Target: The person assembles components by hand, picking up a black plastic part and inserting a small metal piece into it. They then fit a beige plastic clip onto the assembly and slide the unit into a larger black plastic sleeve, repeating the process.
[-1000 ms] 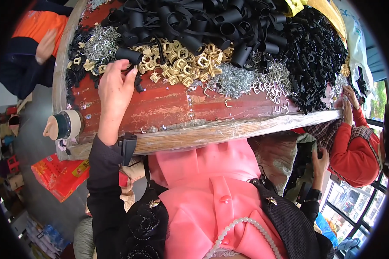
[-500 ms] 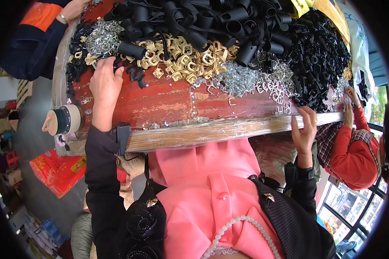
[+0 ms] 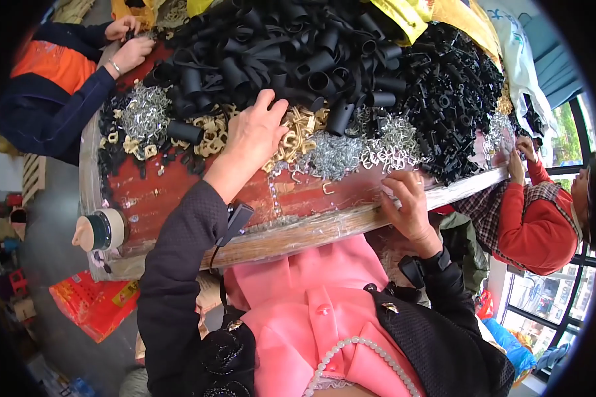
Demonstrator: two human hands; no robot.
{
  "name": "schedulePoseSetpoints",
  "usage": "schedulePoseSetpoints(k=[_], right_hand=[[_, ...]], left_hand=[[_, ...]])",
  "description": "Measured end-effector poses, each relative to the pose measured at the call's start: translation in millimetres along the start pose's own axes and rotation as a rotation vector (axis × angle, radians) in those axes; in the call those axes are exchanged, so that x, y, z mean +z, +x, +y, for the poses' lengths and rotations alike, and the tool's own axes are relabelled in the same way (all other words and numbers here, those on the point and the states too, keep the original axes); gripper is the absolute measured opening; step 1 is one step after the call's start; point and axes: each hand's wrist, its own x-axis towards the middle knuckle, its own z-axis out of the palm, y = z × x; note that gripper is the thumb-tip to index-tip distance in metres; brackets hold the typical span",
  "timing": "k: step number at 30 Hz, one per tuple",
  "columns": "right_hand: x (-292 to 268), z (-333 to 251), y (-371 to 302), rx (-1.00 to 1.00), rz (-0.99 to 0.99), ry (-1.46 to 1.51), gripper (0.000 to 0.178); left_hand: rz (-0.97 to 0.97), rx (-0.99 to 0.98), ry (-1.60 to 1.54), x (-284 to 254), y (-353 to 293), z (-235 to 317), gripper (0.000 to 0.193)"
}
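My left hand [image 3: 250, 135] reaches over the pile of gold-coloured clips [image 3: 300, 135], its fingers bent and apart, near the heap of black tubes with straps [image 3: 242, 73]. Nothing shows in its grasp. At the table's front edge, my right hand [image 3: 407, 206] is curled, thumb close to the fingers; a small pale thing may be between them, too small to name. Just beyond it lie silvery metal hooks [image 3: 392, 151] and a pile of small metal pieces [image 3: 338, 155]. One U-shaped hook [image 3: 328, 188] lies alone on the red tabletop [image 3: 179, 198].
Small black parts [image 3: 450, 99] are heaped at right. More metal hooks [image 3: 144, 112] lie at left. A round container [image 3: 102, 229] stands on the near left corner. One co-worker [image 3: 59, 86] handles things at the far left; another in red [image 3: 533, 212] works at the right.
My left hand has moved right and farther in, from the table's left part to above the gold clips. My right hand has moved left along the front edge. The view has shifted.
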Motion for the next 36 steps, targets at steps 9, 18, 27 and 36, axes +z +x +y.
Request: schedulePoseSetpoints(k=[9,18,27,36], right_hand=[[3,31,31,0.051,0.086,0.043,0.024],[15,29,71,0.096,-0.078,0.140,0.027],[18,-34,44,0.009,-0.247,1.043,0.026],[38,-50,46,-0.141,-0.506,0.421,0.016]], left_hand=[[0.039,0.061,-0.013,0,-3,0,0.034],[-0.270,-0.352,-0.795,2,-9,58,0.035],[-0.444,-0.868,-1.834,4,-42,56,0.024],[-0.258,-0.842,-1.529,-11,-92,26,0.021]])
